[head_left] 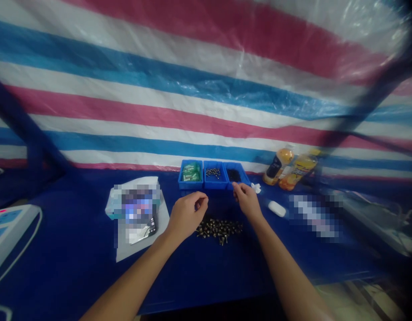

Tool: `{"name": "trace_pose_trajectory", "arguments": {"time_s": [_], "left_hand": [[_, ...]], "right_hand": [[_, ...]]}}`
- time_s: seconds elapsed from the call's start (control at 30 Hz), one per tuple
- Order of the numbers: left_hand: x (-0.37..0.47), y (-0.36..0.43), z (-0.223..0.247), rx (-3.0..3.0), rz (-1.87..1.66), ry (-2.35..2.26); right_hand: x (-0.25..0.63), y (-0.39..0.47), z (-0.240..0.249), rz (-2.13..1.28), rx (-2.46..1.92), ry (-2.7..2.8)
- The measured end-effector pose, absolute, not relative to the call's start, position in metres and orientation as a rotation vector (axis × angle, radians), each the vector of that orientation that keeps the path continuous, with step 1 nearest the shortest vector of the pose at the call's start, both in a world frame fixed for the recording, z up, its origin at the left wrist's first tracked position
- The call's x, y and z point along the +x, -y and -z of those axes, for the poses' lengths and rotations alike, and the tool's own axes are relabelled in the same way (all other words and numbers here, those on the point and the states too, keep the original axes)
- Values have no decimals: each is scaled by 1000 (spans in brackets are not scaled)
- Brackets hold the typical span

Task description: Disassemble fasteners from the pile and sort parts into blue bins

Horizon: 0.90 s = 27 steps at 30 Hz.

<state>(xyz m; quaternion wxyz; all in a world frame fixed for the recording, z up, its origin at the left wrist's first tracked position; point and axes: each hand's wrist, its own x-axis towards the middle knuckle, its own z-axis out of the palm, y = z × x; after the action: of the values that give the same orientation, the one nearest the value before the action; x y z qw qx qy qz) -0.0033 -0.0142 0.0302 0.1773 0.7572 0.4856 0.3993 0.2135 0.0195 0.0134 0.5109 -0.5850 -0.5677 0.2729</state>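
Note:
My left hand [188, 215] is closed in a pinch above the left side of a pile of small brass-coloured metal parts [219, 229]. Anything between its fingertips is too small to make out. My right hand [248, 201] is also closed, thumb and fingers together, just in front of the blue bin of small black pieces [234, 175]; what it holds, if anything, is hidden. Beside that bin stand a blue bin with small metal pieces [213, 172] and a blue bin with green-and-white packets [191, 172].
Two drink bottles [278, 166] stand at the back right, near a crumpled white tissue [255, 187] and a white oval case [277, 208]. White paper [125, 253] lies at left under blurred-out items. A power strip [12, 227] with a cable sits far left. A striped sheet [152, 107] hangs behind.

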Motion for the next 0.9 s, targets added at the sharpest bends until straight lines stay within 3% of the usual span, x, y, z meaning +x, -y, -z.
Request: {"name": "trace_pose_trajectory", "arguments": {"time_s": [0.27,0.57,0.9], "left_hand": [[-4,13,-29,2165,-1093,-1380],[-4,13,-27,2177,-1075,-1391],[-2,13,-27,2204,-1042,-1389]], "right_hand": [[237,-24,-15,-504,-1284,828],[225,-13,-14,-640,-1239,1995],[206,-8,-2,-560,-1185,2344]]}}
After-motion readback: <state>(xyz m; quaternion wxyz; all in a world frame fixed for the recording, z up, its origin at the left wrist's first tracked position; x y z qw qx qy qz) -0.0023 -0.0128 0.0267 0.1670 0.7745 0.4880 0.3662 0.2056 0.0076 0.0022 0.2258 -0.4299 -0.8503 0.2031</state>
